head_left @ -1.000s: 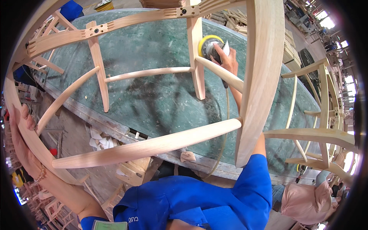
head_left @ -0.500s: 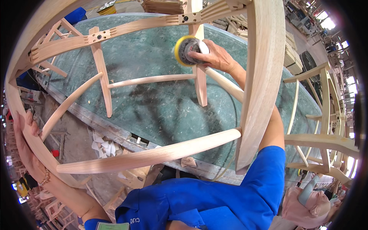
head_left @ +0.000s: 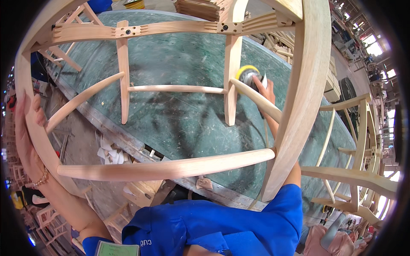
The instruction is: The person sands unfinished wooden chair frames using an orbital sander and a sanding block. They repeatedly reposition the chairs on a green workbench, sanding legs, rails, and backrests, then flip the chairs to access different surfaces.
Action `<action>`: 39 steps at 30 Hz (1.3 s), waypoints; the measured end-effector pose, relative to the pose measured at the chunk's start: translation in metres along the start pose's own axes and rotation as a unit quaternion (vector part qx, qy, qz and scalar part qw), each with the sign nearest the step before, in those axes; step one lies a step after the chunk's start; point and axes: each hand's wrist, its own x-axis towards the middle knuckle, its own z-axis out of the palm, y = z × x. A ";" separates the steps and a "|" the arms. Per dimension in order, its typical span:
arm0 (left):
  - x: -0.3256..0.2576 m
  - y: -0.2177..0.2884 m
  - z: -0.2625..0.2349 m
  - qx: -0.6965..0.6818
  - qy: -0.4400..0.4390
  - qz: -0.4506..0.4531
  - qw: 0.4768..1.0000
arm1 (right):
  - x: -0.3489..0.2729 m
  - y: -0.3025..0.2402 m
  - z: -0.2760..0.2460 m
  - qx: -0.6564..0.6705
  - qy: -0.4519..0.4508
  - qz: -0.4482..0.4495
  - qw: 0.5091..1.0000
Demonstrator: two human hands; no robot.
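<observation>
An unfinished pale wooden chair frame [head_left: 166,168] fills the view, its rounded rail crossing in front of me. My left hand [head_left: 30,117] is closed around the frame's left leg, with the thumb on the inner side. My right hand [head_left: 265,90] reaches past the thick right leg [head_left: 299,98] and holds a round power sander [head_left: 247,73] with a yellow pad. The sander is just right of a far upright [head_left: 231,81], behind a curved stretcher [head_left: 258,97] that hides part of it. Whether its pad touches the wood, I cannot tell.
Beneath the frame lies a green worktop [head_left: 179,123] with a worn edge. Other chair frames stand at the right [head_left: 361,170] and far left [head_left: 64,53]. Stacked wood [head_left: 198,9] is at the back. A person in pink [head_left: 329,241] is at the lower right.
My right hand has moved the sander from the left face of the far upright, rightward and down, to its right side. The frame has shifted slightly in view; my left hand keeps its grip.
</observation>
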 end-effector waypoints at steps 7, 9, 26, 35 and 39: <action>0.004 0.002 -0.007 -0.099 -0.032 -0.090 0.990 | -0.054 -0.054 0.019 0.055 -0.001 -0.091 0.994; -0.004 0.007 0.012 -0.094 -0.040 -0.050 0.994 | -0.064 -0.066 0.019 0.084 -0.032 -0.063 0.994; -0.043 0.020 -0.006 -0.024 -0.065 -0.004 0.998 | -0.246 -0.065 -0.108 0.078 -0.177 0.378 0.905; -0.078 0.003 -0.014 -0.067 -0.069 0.021 0.995 | -0.126 -0.049 -0.197 0.211 0.095 0.337 0.913; -0.087 0.000 -0.030 -0.048 -0.063 0.027 0.996 | 0.030 -0.109 -0.257 0.389 0.222 0.123 0.886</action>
